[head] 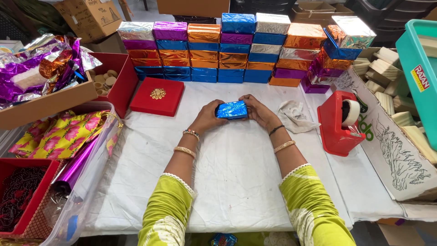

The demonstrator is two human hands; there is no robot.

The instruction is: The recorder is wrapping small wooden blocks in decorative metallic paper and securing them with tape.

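A small block wrapped in shiny blue foil rests on the white cloth-covered table, held between both hands. My left hand grips its left end and my right hand grips its right end. Both wrists wear bangles, and the sleeves are lime green. Beyond the hands stands a wall of stacked foil-wrapped blocks in blue, orange, purple and silver.
A red tape dispenser stands at the right beside a crumpled white cloth. A flat red box lies at the left. Loose foil sheets fill a cardboard box. Unwrapped pale blocks sit in a carton. A teal tub is far right.
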